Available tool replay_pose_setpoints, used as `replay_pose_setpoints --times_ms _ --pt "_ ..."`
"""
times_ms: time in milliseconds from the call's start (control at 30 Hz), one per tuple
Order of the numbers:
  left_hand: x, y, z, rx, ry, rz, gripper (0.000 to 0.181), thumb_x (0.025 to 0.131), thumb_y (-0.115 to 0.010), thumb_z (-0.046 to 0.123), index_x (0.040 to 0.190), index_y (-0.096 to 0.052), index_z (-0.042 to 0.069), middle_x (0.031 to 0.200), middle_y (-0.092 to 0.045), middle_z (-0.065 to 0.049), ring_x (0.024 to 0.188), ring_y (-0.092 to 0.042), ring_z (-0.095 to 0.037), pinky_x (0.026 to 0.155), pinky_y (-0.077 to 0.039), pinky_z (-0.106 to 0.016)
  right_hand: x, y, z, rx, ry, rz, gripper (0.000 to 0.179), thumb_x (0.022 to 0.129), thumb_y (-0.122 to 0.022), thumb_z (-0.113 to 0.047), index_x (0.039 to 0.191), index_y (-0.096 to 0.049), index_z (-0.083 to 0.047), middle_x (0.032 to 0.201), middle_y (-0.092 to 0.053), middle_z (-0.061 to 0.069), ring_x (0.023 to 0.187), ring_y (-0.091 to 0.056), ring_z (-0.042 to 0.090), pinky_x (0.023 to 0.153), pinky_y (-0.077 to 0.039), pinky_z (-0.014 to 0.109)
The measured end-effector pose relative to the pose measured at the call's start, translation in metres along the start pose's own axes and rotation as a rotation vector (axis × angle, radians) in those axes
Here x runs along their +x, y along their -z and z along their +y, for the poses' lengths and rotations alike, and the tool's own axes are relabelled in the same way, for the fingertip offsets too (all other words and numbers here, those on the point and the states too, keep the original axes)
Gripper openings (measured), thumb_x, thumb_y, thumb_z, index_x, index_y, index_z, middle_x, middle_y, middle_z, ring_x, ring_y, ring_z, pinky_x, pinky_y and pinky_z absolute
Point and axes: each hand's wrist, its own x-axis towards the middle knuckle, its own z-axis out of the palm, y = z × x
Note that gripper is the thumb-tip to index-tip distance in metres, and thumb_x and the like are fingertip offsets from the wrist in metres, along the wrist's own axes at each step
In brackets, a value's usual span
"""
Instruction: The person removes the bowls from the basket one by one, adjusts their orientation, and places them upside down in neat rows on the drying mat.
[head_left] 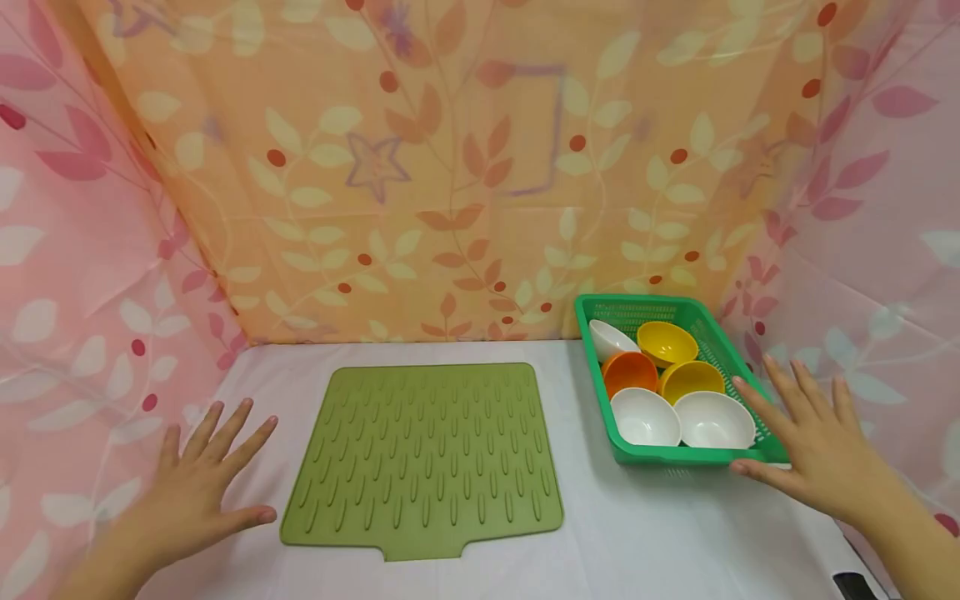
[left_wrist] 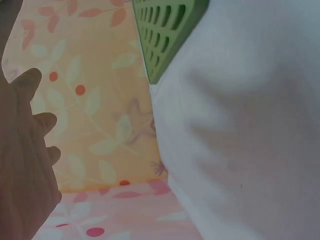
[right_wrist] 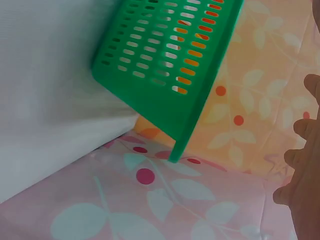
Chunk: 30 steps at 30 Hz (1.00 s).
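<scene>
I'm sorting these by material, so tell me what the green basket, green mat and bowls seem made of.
Green basket: likely plastic, slight sheen, with thin slotted walls. Green mat: probably silicone or rubber, matte, with raised ridges. Bowls: smooth, glossy, showing bright highlights; plastic or ceramic, I cannot tell which.

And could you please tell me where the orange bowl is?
In the head view, the orange bowl is in the green basket on the right, between a tilted white bowl behind it and another white bowl in front.
</scene>
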Motion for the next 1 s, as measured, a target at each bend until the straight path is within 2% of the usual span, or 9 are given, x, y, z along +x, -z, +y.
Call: replay_pose_setpoints --times_ms 100,200,367,433,600,733,867,933,1000 --pt "0.003 -0.004 0.004 -0.067 -0.005 0.011 0.116 0.072 -0.081 0.064 0.164 -0.023 0.024 0.174 -0.001 -0.006 0.158 0.013 -0.033 0.112 0.021 -0.07 0.009 0.004 0.001 -0.001 0.011 -0.002 0.114 0.071 -0.082 -0.064 0.163 -0.028 -0.024 0.171 -0.01 0.018 0.158 0.003 0.042 0.116 0.013 0.071" --pt "0.004 -0.008 0.008 -0.179 0.005 0.015 0.112 0.076 -0.081 0.06 0.164 -0.024 0.022 0.174 -0.002 -0.005 0.158 0.011 -0.031 0.113 0.02 -0.071 0.017 0.007 0.001 0.012 0.009 -0.019 0.114 0.072 -0.083 -0.062 0.164 -0.027 -0.023 0.172 -0.009 0.016 0.158 0.003 0.042 0.116 0.014 0.071" --pt "0.005 -0.018 0.014 -0.351 0.022 0.033 0.101 0.088 -0.069 0.064 0.165 -0.023 0.018 0.173 -0.006 -0.007 0.159 0.006 -0.033 0.114 0.018 -0.071 0.03 0.009 0.004 0.049 -0.021 -0.065 0.113 0.076 -0.083 -0.058 0.165 -0.022 -0.023 0.173 -0.005 0.013 0.157 0.004 0.042 0.114 0.017 0.07" --pt "0.005 -0.024 0.016 -0.383 0.031 0.035 0.098 0.09 -0.063 0.067 0.165 -0.023 0.019 0.172 -0.01 -0.011 0.158 0.001 -0.039 0.113 0.016 -0.072 0.035 0.009 0.005 0.068 -0.029 -0.077 0.112 0.077 -0.082 -0.057 0.165 -0.021 -0.023 0.173 -0.005 0.013 0.158 0.003 0.041 0.114 0.017 0.07" --pt "0.004 -0.035 0.02 -0.439 0.055 0.027 0.096 0.091 -0.061 0.068 0.165 -0.022 0.02 0.17 -0.016 -0.018 0.158 -0.002 -0.038 0.113 0.013 -0.074 0.049 0.01 0.005 0.109 -0.041 -0.107 0.109 0.08 -0.082 -0.055 0.165 -0.021 -0.023 0.173 -0.004 0.012 0.158 0.004 0.038 0.116 0.015 0.068" --pt "0.002 -0.041 0.022 -0.487 0.055 0.028 0.099 0.089 -0.068 0.061 0.165 -0.022 0.018 0.169 -0.017 -0.02 0.159 0.001 -0.028 0.113 0.011 -0.075 0.06 0.012 0.005 0.146 -0.048 -0.12 0.107 0.082 -0.081 -0.053 0.165 -0.021 -0.023 0.172 -0.008 0.014 0.158 0.0 0.04 0.118 0.013 0.068" --pt "-0.001 -0.046 0.023 -0.545 0.04 0.023 0.106 0.084 -0.077 0.053 0.165 -0.02 0.016 0.169 -0.016 -0.02 0.157 0.006 -0.012 0.114 0.012 -0.073 0.074 0.012 0.007 0.189 -0.053 -0.13 0.106 0.083 -0.081 -0.049 0.165 -0.02 -0.022 0.172 -0.01 0.015 0.156 -0.009 0.044 0.12 0.008 0.067" --pt "-0.002 -0.05 0.022 -0.572 0.026 0.022 0.109 0.082 -0.08 0.05 0.165 -0.019 0.014 0.169 -0.015 -0.021 0.156 0.007 -0.005 0.118 0.014 -0.066 0.081 0.011 0.009 0.221 -0.063 -0.144 0.105 0.084 -0.08 -0.047 0.166 -0.019 -0.023 0.172 -0.01 0.014 0.155 -0.012 0.045 0.121 0.006 0.066" --pt "-0.003 -0.054 0.02 -0.587 0.008 0.024 0.11 0.081 -0.082 0.047 0.165 -0.02 0.012 0.17 -0.015 -0.02 0.154 0.007 -0.001 0.122 0.015 -0.05 0.088 0.01 0.011 0.261 -0.077 -0.161 0.103 0.086 -0.079 -0.044 0.166 -0.018 -0.022 0.172 -0.009 0.014 0.154 -0.013 0.046 0.122 0.004 0.066"
